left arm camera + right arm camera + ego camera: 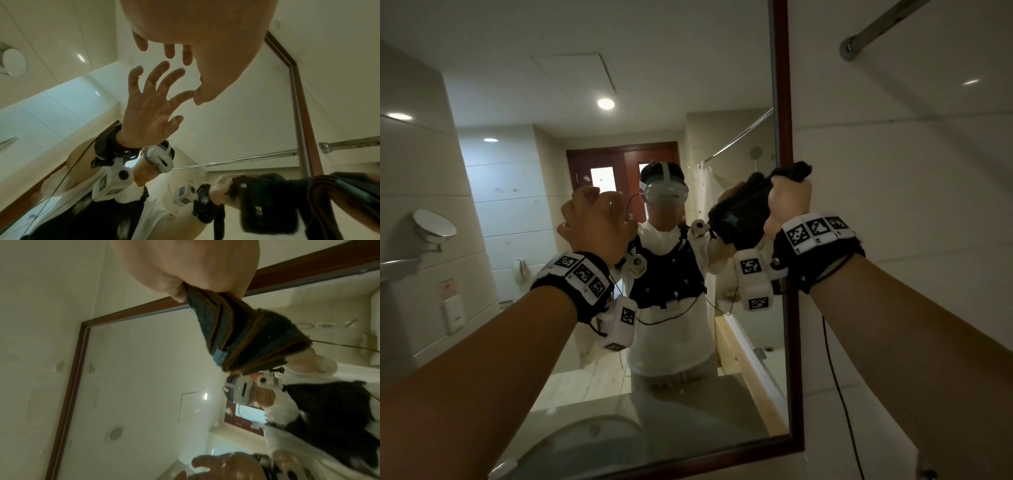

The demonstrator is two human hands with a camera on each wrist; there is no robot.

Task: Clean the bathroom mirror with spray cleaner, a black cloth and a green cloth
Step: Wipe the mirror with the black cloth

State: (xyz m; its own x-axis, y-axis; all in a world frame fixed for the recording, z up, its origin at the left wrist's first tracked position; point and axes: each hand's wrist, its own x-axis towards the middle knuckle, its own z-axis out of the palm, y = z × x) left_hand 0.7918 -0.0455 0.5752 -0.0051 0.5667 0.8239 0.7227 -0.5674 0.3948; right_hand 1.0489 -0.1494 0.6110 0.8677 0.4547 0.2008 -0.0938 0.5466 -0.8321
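Right hand [787, 202] clenched round a folded black cloth [743, 209], the wad bunched in the fist and held up against the bathroom mirror [619, 342] beside its dark wooden frame [786, 137]. Left hand [595, 219] released, fingers spread, holding nothing, close before the glass well apart from the cloth. Cloth looks soft, light and floppy (best gripped as a thick fold); glass hard and slick, with broad open room toward the left hand, frame edge tight beside the right.
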